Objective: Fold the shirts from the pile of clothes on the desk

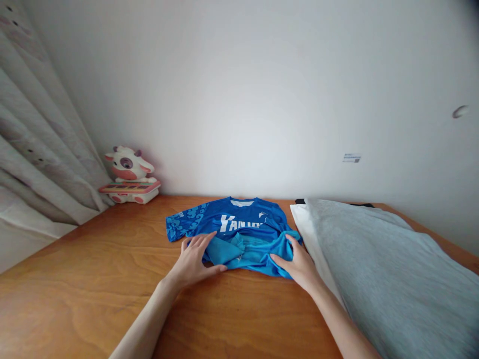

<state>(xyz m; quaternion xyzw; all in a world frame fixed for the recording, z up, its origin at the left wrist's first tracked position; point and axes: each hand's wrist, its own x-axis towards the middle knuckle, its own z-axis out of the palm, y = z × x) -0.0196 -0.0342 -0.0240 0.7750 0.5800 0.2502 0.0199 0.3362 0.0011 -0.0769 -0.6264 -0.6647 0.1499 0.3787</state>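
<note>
A blue short-sleeved jersey point(209, 217) with white lettering on the chest lies on the wooden table, collar toward the wall. Its lower part is turned up and rumpled, showing a lighter blue inner side point(258, 249). My left hand point(196, 257) rests at the left edge of this turned-up part, thumb and fingers spread apart. At the right edge, my right hand point(297, 262) touches the rumpled cloth, its thumb and index finger apart with fabric between them. The patterned left sleeve lies spread out; the right sleeve is mostly hidden in the folds.
Grey cloth point(385, 254) lies spread on the right, over white cloth point(305, 229), with something black behind. A cow-shaped toy keyboard point(129, 187) stands in the far left corner of the wooden table point(93, 289). A curtain point(33, 134) hangs left; a white wall point(243, 99) closes the back.
</note>
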